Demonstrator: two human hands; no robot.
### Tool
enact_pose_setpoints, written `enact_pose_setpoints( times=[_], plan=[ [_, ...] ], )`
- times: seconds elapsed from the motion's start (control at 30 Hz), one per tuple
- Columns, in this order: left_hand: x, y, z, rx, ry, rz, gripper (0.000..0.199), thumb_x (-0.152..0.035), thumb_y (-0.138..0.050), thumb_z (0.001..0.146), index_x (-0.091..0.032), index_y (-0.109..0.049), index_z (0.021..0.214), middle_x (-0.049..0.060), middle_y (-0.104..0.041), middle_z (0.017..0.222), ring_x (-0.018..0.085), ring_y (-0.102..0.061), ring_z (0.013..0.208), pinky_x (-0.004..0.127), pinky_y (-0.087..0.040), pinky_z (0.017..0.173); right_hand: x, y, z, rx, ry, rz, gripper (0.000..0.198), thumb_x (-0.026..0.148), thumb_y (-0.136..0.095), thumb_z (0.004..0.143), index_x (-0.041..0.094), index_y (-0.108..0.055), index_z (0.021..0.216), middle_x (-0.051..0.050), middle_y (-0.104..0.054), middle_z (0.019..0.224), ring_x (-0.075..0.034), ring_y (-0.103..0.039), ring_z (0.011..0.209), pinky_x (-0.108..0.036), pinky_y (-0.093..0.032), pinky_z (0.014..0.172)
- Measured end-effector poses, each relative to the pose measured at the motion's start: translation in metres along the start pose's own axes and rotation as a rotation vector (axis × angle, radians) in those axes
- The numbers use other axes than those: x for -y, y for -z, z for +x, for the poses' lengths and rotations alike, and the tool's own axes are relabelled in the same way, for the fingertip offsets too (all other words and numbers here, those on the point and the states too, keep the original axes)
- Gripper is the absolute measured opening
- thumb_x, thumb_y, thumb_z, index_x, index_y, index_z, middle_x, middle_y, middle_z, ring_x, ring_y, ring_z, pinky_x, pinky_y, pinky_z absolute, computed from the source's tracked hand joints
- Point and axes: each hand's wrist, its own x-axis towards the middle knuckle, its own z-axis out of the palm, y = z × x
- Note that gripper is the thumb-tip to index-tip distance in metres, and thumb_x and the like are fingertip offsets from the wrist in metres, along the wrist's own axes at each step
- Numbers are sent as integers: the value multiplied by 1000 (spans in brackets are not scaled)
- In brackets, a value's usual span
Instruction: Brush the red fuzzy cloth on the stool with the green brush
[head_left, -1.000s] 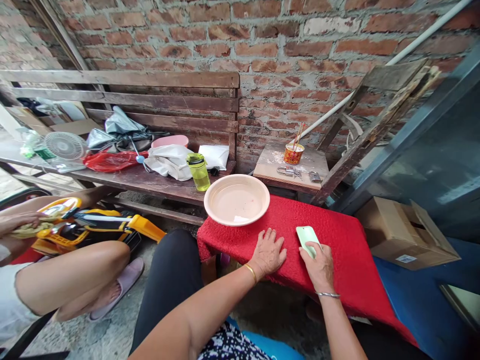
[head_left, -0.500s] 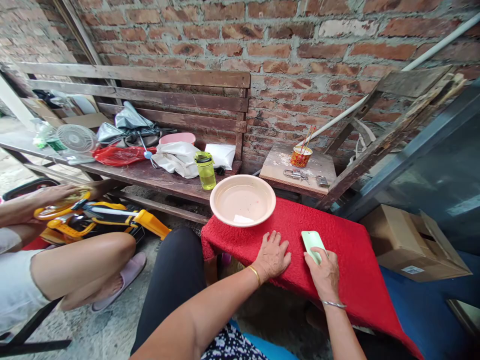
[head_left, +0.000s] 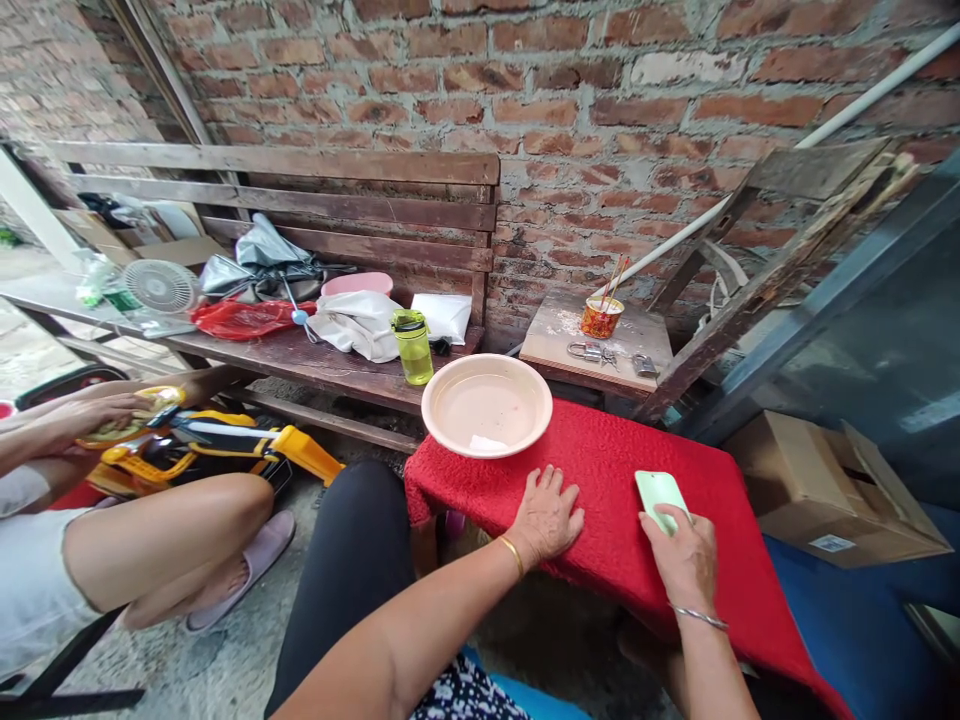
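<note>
My left hand (head_left: 551, 515) lies flat on a red fleecy cloth (head_left: 615, 450), fingers spread, holding nothing. Gripped in my right hand (head_left: 686, 560) is a pale green flat-backed scrub brush (head_left: 661, 490) with a small hole at its far end. The brush rests on the red cloth; its underside is hidden. Just beyond my left hand stands a beige basin (head_left: 450, 437) of water at the cloth's far-left corner, with a small white piece (head_left: 487, 444) inside it.
A green water bottle (head_left: 412, 350) stands on the wooden bench (head_left: 352, 385), with a fan (head_left: 159, 287) and bags further left. A stool (head_left: 544, 345) behind holds a paper cup (head_left: 602, 317) and padlocks. Another person's leg (head_left: 172, 530) is at left, a cardboard box (head_left: 832, 490) at right.
My right hand has slid the scrub brush to the right across the red cloth. My left hand stays in place on the cloth, and the view has shifted slightly.
</note>
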Motion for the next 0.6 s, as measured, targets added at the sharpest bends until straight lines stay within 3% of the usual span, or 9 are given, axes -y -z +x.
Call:
enact_pose_setpoints(
  times=[0.2, 0.3, 0.47, 0.6],
  plan=[
    [0, 0, 0, 4, 3, -2, 37, -41, -57, 92, -20, -64, 121, 16, -57, 133, 34, -48, 129, 54, -35, 109, -44, 22, 13, -63, -203, -97, 56, 69, -50, 74, 21, -74, 92, -5, -42, 72, -29, -46, 78, -42, -40, 69],
    [-1, 0, 0, 12, 4, 6, 37, -41, -57, 92, -20, -64, 121, 16, -57, 133, 34, -49, 129, 54, -35, 109, -41, 23, 12, -69, -236, -63, 58, 70, -51, 73, 21, -74, 93, -4, -42, 71, -29, -47, 77, -42, -41, 69],
    [-1, 1, 1, 4, 2, 17, 37, -41, -57, 92, -20, -63, 121, 16, -58, 133, 33, -49, 129, 53, -36, 109, 11, 2, -3, 13, -3, 144, 59, 73, -50, 77, 20, -72, 90, -7, -50, 84, -27, -51, 85, -42, -46, 79],
    [-1, 0, 0, -10, -3, 19, 34, -41, -57, 92, -19, -64, 117, 16, -58, 132, 33, -50, 129, 52, -36, 109, 40, -12, -12, 109, 212, 173, 49, 66, -51, 83, 23, -72, 90, -9, -53, 92, -26, -52, 88, -43, -46, 86]
  ],
)
